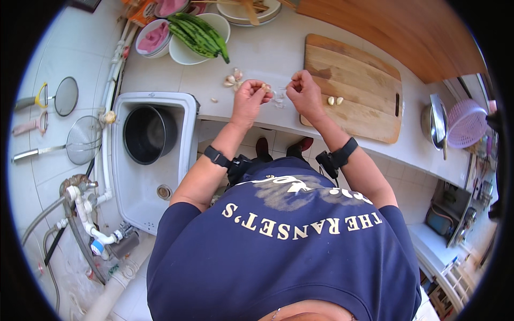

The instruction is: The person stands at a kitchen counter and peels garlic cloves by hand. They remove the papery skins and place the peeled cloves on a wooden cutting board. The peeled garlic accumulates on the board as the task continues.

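Observation:
Between its fingertips my left hand (252,98) holds a garlic clove (265,87), partly hidden by the fingers. Just to the right, my right hand (304,94) has thumb and fingers pinched together; what seems a thin scrap of skin shows at the fingertips. Thin garlic skins (279,100) lie on the counter between the hands. Unpeeled garlic cloves (229,80) sit in a small group behind my left hand, and one small piece (214,100) lies apart to the left. Two peeled garlic cloves (335,100) rest on the wooden cutting board (361,80), right of my right hand.
A sink (186,132) holding a dark pot (148,134) is at the left. Behind it stand a white bowl (180,52) with green ridged gourds (198,36) and a bowl (153,38) with pink contents. A metal bowl (431,120) and a pink basket (466,122) stand right of the board.

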Demonstrator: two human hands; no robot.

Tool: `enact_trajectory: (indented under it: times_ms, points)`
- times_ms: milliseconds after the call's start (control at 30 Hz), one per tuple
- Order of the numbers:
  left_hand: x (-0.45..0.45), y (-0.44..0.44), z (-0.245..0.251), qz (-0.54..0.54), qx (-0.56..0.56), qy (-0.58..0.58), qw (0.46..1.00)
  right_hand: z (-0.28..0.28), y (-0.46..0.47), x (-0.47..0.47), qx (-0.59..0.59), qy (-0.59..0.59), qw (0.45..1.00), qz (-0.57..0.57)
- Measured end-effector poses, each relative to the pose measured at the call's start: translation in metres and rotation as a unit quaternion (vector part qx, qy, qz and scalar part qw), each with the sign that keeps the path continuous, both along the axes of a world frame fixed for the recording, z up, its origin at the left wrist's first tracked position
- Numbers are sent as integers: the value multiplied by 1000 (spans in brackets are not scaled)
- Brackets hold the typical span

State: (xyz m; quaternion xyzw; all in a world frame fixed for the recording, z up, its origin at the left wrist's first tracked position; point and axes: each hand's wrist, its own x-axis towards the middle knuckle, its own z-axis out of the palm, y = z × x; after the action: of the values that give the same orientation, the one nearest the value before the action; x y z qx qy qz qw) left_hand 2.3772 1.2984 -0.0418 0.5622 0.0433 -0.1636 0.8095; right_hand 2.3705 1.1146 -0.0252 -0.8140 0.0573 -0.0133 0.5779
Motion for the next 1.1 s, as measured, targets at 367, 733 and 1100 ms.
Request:
enact_trajectory:
  times_ms: [367,733,1100]
  points:
    - [-4,-2,14,-47,71,-39,996,10,18,-3,120,-4,992,50]
    - [-7,-3,18,-68,84,-74,991,16,13,-7,118,22,990,69]
    - [-11,-5,22,-65,149,-108,981,21,10,-11,96,13,993,69]
